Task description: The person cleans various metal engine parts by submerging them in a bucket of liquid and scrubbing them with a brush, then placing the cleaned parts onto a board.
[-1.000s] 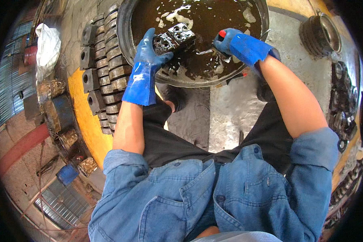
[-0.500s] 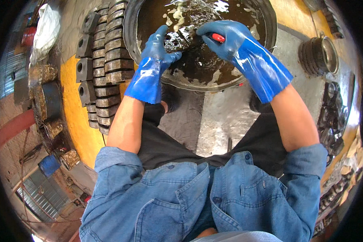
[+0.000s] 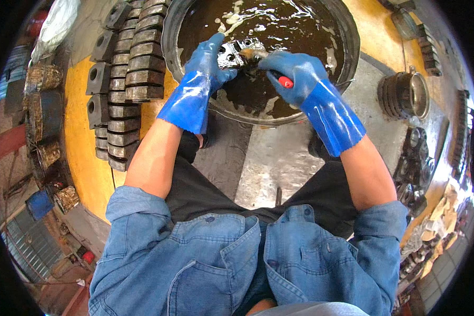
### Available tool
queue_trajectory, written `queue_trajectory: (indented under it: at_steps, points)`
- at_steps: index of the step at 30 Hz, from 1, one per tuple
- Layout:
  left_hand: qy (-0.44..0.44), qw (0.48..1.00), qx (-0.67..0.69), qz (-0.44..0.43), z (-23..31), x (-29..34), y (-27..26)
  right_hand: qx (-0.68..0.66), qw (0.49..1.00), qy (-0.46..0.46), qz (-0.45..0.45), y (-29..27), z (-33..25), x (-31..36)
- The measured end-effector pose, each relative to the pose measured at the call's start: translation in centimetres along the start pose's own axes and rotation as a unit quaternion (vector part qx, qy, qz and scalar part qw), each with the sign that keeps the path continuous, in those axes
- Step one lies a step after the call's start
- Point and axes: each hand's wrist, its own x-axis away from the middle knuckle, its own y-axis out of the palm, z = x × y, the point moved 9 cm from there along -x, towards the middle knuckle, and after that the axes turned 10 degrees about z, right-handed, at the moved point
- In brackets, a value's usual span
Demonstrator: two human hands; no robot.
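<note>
Both my hands wear blue rubber gloves over a round dark basin [image 3: 262, 121] of murky brown liquid. My left hand [image 3: 203, 62] grips the near-left side of a shiny metal part with holes [image 3: 230, 55], its thumb below and fingers above; the part lies partly in the liquid. In my right hand [image 3: 299, 75], closed, is a brush [image 3: 286, 82] with a red-ended handle. Its tan bristle end points left and lies against or just over the metal part. Dark liquid and my glove hide some of the brush and part.
Stacked curved metal segments [image 3: 144, 58] and square blocks with holes [image 3: 99, 79] stand left of the basin on a yellow surface. To the right are metal rings [image 3: 404, 95] and dark machine parts [image 3: 413, 163]. A white plastic bag [image 3: 57, 26] sits at far left.
My right hand has moved slightly down, and the brush's bristle end now shows at the metal part. My left hand stays at the part. The whole view has shifted a little.
</note>
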Motion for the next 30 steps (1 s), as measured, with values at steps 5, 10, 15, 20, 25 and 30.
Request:
queue_trajectory:
  at_steps: [5,10,15,20,25,30]
  points:
    - [0.014,1.000,-0.013,0.015,0.1,-0.1,-0.4,-0.006,1.000,-0.025,-0.004,-0.7,-1.7,-0.4]
    - [-0.026,0.999,0.036,0.007,-0.9,-0.7,1.2,0.036,0.998,-0.009,0.041,-1.0,0.2,-0.2]
    - [0.000,1.000,0.023,-0.004,-0.7,-0.7,0.9,0.003,1.000,-0.023,0.015,-0.6,-1.4,-0.1]
    - [-0.020,0.999,0.013,-0.024,-1.9,-0.9,1.7,0.009,0.999,0.003,0.036,-1.3,-0.3,-0.3]
    - [0.045,0.996,0.072,0.025,-1.7,-0.7,2.0,0.000,0.996,-0.002,0.090,-1.0,1.5,-0.7]
    - [-0.004,0.999,0.053,-0.005,-1.7,-1.5,2.0,-0.027,0.989,0.106,0.095,-2.3,4.0,-0.1]
